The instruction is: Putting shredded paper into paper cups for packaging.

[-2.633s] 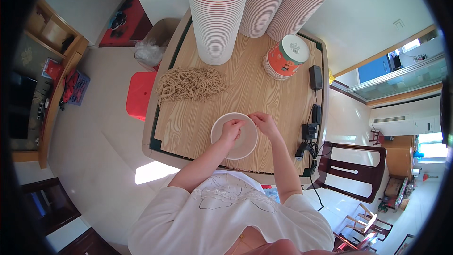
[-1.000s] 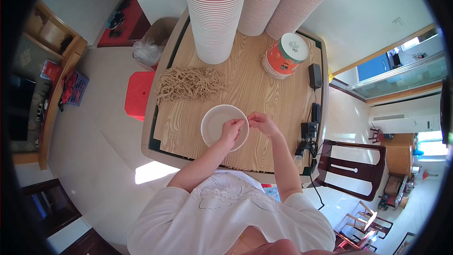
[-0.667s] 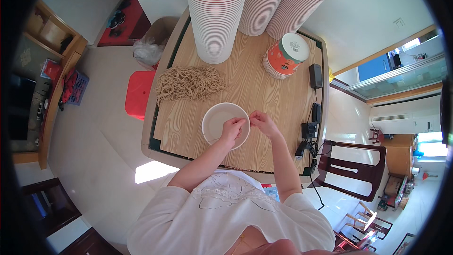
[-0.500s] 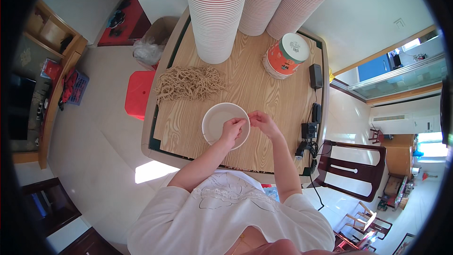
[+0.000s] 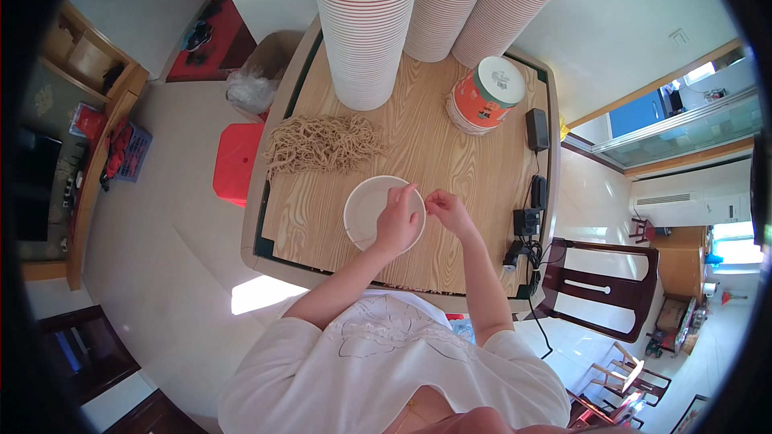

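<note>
A white round paper bucket (image 5: 362, 209) stands on the wood-grain table in front of me, its open mouth facing up. My left hand (image 5: 396, 223) is over and partly inside the mouth, forefinger stretched out and thumb apart, with nothing visible in it. Just outside the bucket's right rim is my right hand (image 5: 447, 210), its fingertips pinched together; what they hold is too small to make out. A heap of tan twine cords (image 5: 322, 143) lies beyond the bucket to the left. Farther right, an orange patterned paper bucket (image 5: 486, 95) rests upside down with cord around its lower part.
Tall stacks of paper buckets (image 5: 366, 48) rise at the table's far side. Black power adapters (image 5: 537, 130) and cables line the right edge. A red stool (image 5: 236, 162) stands left of the table, a dark wooden chair (image 5: 603, 281) to its right.
My left hand has loosened from a closed grip near the bucket's right wall, its forefinger now extended. The right hand stays by the rim, almost unmoved.
</note>
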Available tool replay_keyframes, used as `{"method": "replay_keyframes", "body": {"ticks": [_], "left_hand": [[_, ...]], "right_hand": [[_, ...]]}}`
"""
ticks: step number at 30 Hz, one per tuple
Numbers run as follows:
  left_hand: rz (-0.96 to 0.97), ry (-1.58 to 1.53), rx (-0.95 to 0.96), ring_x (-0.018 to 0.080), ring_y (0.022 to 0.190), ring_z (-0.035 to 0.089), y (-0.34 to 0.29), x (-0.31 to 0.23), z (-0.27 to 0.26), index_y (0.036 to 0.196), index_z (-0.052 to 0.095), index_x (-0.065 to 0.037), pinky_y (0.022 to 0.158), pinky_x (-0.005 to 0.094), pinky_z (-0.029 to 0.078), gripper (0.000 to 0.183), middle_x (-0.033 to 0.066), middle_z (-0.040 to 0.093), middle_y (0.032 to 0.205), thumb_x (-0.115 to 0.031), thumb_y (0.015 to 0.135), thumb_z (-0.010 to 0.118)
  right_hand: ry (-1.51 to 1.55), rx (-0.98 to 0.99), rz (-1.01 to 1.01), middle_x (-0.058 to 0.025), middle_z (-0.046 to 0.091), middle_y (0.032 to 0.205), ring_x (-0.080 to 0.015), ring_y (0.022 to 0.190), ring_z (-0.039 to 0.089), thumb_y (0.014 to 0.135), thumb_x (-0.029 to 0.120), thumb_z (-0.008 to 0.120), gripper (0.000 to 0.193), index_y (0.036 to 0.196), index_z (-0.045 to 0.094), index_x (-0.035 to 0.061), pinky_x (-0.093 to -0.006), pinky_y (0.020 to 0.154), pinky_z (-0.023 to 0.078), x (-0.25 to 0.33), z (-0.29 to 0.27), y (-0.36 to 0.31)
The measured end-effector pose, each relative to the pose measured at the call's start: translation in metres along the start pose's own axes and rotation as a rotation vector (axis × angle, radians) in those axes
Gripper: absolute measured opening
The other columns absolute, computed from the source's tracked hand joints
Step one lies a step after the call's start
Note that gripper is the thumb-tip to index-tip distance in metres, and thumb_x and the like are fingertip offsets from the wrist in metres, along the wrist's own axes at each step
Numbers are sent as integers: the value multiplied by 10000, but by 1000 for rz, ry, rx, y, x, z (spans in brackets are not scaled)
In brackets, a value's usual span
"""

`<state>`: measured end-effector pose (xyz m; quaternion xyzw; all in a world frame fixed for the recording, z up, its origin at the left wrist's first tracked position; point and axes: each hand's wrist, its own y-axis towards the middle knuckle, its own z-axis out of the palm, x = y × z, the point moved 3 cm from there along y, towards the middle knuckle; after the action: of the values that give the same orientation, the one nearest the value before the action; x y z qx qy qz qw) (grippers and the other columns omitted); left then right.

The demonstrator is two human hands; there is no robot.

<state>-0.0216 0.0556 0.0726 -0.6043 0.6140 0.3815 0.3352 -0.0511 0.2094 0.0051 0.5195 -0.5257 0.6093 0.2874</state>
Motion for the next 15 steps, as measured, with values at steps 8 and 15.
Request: {"method": "replay_keyframes", "body": {"ticks": [8, 15], "left_hand": [[226, 578, 388, 271, 737, 595, 35, -4, -8, 858, 567, -61, 604, 391, 480, 147, 133, 548, 910, -84, 723, 513], [95, 461, 459, 286, 732, 587, 25, 13, -10, 738, 607, -71, 627, 396, 467, 123, 125, 590, 785, -187, 699, 607]], "right_hand": [[-235, -73, -2, -40, 576, 680, -101, 625, 545, 776, 56, 559, 67, 803, 552, -5, -232, 576, 447, 17, 5, -1], [-347, -147, -10, -53, 605, 705, -104, 647, 567, 770, 72, 570, 85, 820, 570, 4, -247, 593, 462, 31, 10, -4]]}}
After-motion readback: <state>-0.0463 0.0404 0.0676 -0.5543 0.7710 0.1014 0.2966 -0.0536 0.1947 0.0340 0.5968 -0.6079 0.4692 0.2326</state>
